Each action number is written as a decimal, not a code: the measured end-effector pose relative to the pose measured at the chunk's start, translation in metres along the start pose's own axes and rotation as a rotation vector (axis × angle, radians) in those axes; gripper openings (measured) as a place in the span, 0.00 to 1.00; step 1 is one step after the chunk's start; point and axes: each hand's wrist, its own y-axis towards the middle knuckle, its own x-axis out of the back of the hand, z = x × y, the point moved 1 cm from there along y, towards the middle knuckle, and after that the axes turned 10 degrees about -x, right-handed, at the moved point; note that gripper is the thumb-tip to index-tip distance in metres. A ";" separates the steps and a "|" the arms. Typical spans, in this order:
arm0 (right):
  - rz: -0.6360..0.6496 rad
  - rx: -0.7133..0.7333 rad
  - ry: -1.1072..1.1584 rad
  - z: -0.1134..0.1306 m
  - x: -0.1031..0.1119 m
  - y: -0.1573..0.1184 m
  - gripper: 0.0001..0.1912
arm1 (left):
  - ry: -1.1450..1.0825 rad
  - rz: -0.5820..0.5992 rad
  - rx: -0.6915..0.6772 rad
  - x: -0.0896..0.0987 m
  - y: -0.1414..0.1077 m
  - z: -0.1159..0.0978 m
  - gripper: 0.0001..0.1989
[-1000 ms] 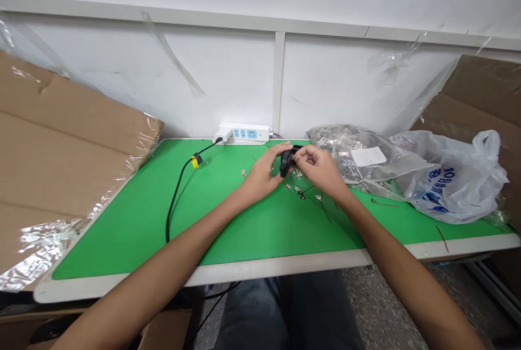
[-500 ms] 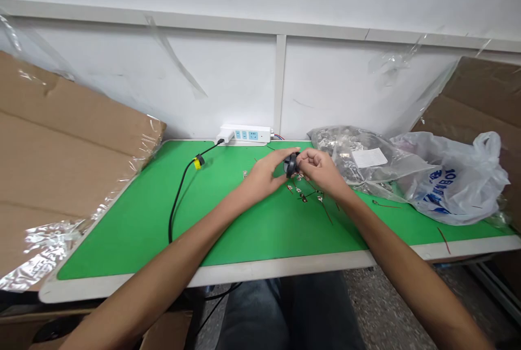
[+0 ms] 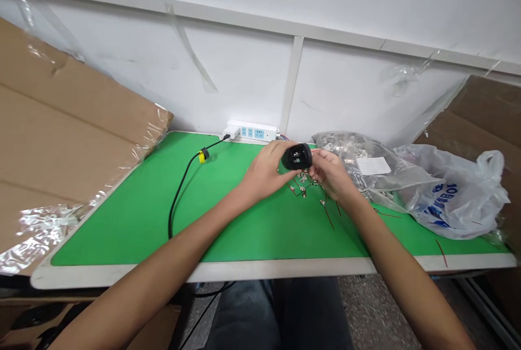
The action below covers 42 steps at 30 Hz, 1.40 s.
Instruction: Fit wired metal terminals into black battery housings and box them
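My left hand (image 3: 266, 168) is closed round a hollow black plastic housing (image 3: 288, 160) above the table. The housing's open end faces me, and small metal parts (image 3: 297, 160) show inside it. My right hand (image 3: 329, 172) pinches at the housing's right side, its fingertips partly hidden. A thin red wire (image 3: 317, 150) shows at the top of those fingers; whether they grip it or the rim I cannot tell. Below both hands, small metal terminals (image 3: 303, 192) with thin wires lie scattered on the green mat (image 3: 244, 220).
At the back stands a white power strip (image 3: 268, 134) with a plugged-in black cable (image 3: 178, 192). A clear bag of metal parts (image 3: 345, 146) and a white plastic bag (image 3: 464, 198) lie to the right. Cardboard (image 3: 81, 116) leans at the left; more cardboard (image 3: 484, 116) stands at the right.
The black housing has turned, so its open end now faces me instead of sideways. My right hand has moved slightly right and down with it. The camera view has tilted.
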 end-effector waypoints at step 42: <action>-0.146 -0.043 0.048 -0.001 -0.018 -0.010 0.14 | -0.239 0.069 0.161 -0.012 -0.005 -0.012 0.32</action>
